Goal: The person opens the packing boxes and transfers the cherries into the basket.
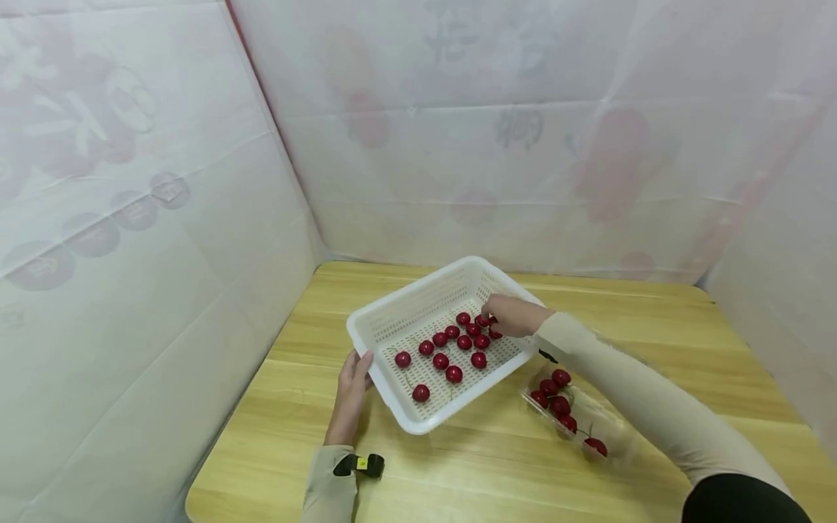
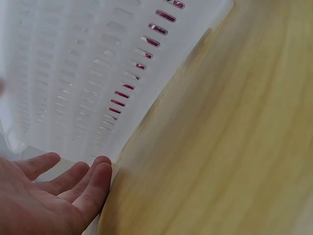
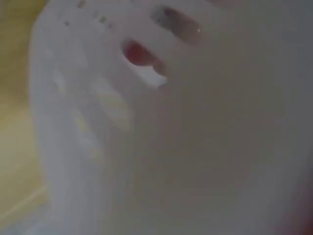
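A white plastic basket (image 1: 386,309) with slotted walls lies at a slant on the table, red cherries (image 1: 454,374) scattered over its floor. My left hand (image 1: 351,396) holds its near-left end, thumb at the rim and fingers along the outer wall. In the left wrist view those fingers (image 2: 100,183) touch the wall low down. Inside the basket's right part, my right hand (image 1: 513,314) reaches over the far wall side with curled fingers, pinching a cherry partly hidden by them. The right wrist view is blurred; the basket wall (image 3: 73,147) fills most of it.
A clear plastic box (image 1: 611,421) with several cherries (image 1: 559,405) stands right of the basket, partly under my right forearm. The wooden table (image 1: 281,436) has pale printed cloth walls (image 1: 418,181) behind it and at both sides.
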`<action>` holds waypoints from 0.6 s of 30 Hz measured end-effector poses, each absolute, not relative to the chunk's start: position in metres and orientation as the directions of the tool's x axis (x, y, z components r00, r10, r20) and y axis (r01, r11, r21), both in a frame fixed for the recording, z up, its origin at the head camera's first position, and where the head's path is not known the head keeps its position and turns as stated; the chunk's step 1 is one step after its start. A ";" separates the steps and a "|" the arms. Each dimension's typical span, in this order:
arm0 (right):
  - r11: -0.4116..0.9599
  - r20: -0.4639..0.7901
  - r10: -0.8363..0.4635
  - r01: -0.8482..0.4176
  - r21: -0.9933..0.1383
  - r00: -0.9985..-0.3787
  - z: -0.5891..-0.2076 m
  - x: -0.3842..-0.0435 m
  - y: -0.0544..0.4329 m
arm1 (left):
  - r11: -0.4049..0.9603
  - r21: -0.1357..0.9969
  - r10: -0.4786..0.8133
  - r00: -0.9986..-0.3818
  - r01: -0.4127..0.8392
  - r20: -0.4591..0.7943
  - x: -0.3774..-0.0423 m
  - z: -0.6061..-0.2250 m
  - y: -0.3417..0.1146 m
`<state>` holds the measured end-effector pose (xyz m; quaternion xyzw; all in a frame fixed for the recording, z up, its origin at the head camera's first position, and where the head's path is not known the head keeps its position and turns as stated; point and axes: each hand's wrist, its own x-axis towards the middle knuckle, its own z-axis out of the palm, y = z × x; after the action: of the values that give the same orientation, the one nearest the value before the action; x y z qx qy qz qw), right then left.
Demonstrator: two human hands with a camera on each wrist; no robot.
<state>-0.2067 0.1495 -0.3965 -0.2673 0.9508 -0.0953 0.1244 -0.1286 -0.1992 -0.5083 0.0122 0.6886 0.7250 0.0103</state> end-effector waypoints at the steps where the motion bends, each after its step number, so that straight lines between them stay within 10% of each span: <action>1: 0.843 -0.195 -0.528 -0.481 -0.241 -0.827 -0.399 -0.206 0.150 | -0.050 0.999 0.032 -0.999 0.001 0.002 -0.128 -0.508 -0.199; 18: 0.861 -0.303 -0.503 -0.438 -0.259 -0.810 -0.414 -0.194 0.143 | -0.032 0.999 0.027 -1.000 0.009 0.010 -0.127 -0.506 -0.207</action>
<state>-0.1944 0.1431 -0.4144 -0.2485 0.9471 -0.0886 0.1830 -0.1266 -0.2074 -0.5063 0.0131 0.6956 0.7183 0.0063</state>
